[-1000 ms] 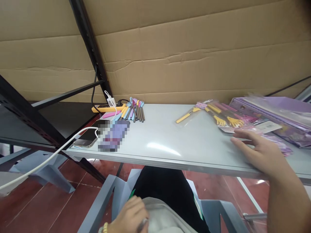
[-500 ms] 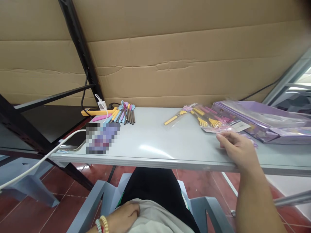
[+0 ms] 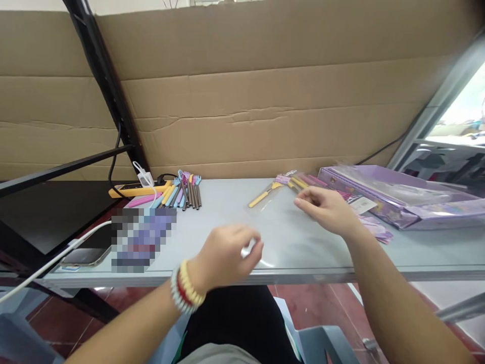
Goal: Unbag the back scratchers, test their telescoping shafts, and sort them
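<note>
Wrapped hand-tipped sticks (image 3: pixel 300 182) are lying at one o'clock from the seated person, on the grey table (image 3: pixel 212 222), with one filmed yellow stick (image 3: pixel 259 198) slanting nearer twelve. The right hand (image 3: pixel 328 208) is curling before the pile, partly hiding it; whether it's gripping anything, I cannot tell. The left hand (image 3: pixel 229 253) is bending loosely at twelve, thumb and forefinger standing apart. Loose coloured sticks (image 3: pixel 185 190) are resting at eleven, a purple box (image 3: pixel 394 215) at two.

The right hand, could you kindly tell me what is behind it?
Behind the right hand, parts of yellow sticks and pink sticks show; the yellow sticks' near ends are covered and cannot be seen.
</note>
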The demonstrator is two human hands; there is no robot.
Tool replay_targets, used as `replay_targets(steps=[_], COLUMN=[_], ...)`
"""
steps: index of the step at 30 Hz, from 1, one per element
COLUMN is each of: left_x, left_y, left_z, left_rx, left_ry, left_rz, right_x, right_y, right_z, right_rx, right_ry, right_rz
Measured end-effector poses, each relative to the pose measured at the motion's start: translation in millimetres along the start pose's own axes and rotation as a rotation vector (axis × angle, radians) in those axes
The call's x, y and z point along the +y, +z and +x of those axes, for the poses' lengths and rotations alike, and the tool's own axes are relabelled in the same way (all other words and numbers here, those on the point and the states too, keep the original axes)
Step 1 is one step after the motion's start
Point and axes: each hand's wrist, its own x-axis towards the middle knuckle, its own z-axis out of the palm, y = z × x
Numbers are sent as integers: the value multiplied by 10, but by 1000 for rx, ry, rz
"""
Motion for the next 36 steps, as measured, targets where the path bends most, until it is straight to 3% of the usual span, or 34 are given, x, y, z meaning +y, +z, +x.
replay_targets(steps=[4, 7, 10, 14, 16, 22, 29, 36], left_x=[-421, -795, -1054, -1159, -1155, -1138, -1109, -1099], left_y=[128, 347, 488, 482, 451, 462, 438, 454], left_z=[862, 1099, 1037, 867, 829, 845, 847, 828], left_rx=[-211, -212, -237, -398, -439, -511, -509, -488], left_ry=[-270, -401, -404, -336, -347, -339, -369, -255], left_rz=[120, 217, 278, 184, 130, 200, 159, -73], right_x=[-225, -16, 300, 497, 494, 418, 383, 396], right_y=[286, 624, 859, 880, 834, 778, 777, 806], right_z=[612, 878, 901, 810, 797, 821, 808, 810], right_rx=[-105, -35, -51, -156, -194, -243, -261, -284], right_ry=[-192, -257, -220, 1, 52, 23, 15, -7], right_rz=[-29, -153, -166, -53, -29, -120, -180, -158])
